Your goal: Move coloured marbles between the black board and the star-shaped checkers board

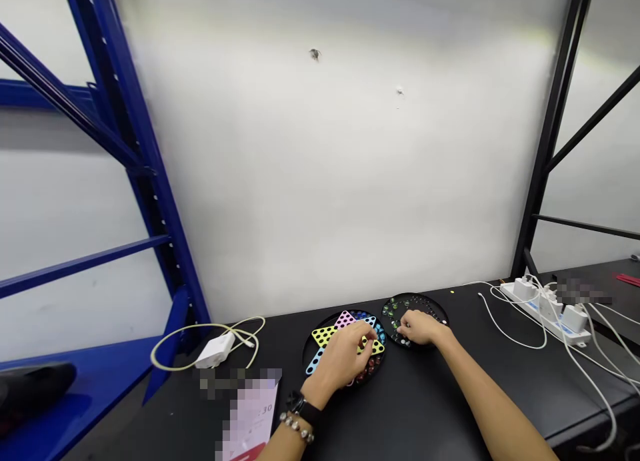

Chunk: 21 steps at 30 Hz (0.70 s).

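Observation:
A Chinese checkers board [344,321] with a coloured star full of holes lies in a round black tray. Dark blue, light blue and red-brown marbles [371,368] sit along its rim. My left hand [345,354] is over the board with its fingers curled down; what they hold, if anything, is hidden. To the right is a round black lid [441,306] with green, clear and dark marbles [395,306] in it. My right hand [420,327] reaches into this lid, thumb and fingers pinched together low among the marbles. I cannot make out what is between the fingertips.
A phone [253,414] lies at the front left, near a white charger [216,350] with a looped cable. On the right stands a power strip [545,311] with plugs and trailing white cables. A blue rack post [155,174] and a white wall [350,181] bound the black table.

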Tool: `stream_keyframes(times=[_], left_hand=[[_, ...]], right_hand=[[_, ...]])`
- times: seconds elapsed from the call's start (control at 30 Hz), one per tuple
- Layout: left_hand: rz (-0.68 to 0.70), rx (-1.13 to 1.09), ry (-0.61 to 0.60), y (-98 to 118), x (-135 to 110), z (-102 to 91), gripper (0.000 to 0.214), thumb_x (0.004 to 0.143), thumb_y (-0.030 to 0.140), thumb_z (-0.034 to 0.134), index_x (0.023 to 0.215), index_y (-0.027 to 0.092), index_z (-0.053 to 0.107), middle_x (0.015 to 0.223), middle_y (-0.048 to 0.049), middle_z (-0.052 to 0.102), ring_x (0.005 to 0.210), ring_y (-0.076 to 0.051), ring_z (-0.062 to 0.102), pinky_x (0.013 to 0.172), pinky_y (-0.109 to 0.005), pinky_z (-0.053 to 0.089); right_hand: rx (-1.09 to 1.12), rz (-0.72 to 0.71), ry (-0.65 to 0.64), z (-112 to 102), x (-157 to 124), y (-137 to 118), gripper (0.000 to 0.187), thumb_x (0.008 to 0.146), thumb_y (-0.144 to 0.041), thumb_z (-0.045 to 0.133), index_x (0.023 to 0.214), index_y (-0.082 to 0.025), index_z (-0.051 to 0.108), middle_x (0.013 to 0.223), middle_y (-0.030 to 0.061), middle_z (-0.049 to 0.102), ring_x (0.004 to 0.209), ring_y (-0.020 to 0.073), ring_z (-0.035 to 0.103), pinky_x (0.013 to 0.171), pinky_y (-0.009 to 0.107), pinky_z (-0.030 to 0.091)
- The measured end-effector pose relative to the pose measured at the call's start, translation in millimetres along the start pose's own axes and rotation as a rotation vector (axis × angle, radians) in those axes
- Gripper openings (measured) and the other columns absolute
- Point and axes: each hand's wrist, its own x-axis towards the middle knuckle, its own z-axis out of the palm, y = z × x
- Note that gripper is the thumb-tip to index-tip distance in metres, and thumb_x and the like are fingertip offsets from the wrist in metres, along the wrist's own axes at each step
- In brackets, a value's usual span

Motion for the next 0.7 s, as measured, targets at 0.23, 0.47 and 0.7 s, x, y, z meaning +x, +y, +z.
stream_keyframes(times=[0.23,0.47,0.7], left_hand=[[0.014,0.005,0.015,-2.0,0.4,2.3,0.017,0.086,0.015,0.048,0.083,0.023,0.063,0.087,-0.0009,0.069,0.082,-0.018,0.062,0.074,-0.028,0.046],[0.003,-0.004,0.01,-1.7,-0.9,2.3,0.015,0.085,0.016,0.049,0.084,0.023,0.062,0.086,-0.0001,0.069,0.08,-0.017,0.063,0.074,-0.028,0.046],[-0.091,0.251,-0.128,-6.3,36.3,22.3,0.02,0.091,0.021,0.048,0.105,0.021,0.063,0.106,-0.0053,0.067,0.098,-0.021,0.064,0.085,-0.031,0.047]], right_hand=[[-0.206,0.011,0.225,34.7,-20.1,-22.3,0.045,0.099,-0.04,0.034,0.086,-0.017,0.071,0.094,0.0165,0.072,0.087,0.0266,0.067,0.078,0.032,0.043],[-0.109,0.022,0.274,37.4,-25.1,-16.0,0.054,0.098,-0.045,0.034,0.061,-0.018,0.063,0.074,0.0128,0.069,0.072,0.0214,0.065,0.068,0.028,0.039],[0.528,0.176,0.438,25.4,-8.9,5.3,0.061,0.092,-0.059,0.038,0.045,-0.022,0.027,0.044,0.0,0.038,0.045,0.0117,0.038,0.047,0.026,0.026]])
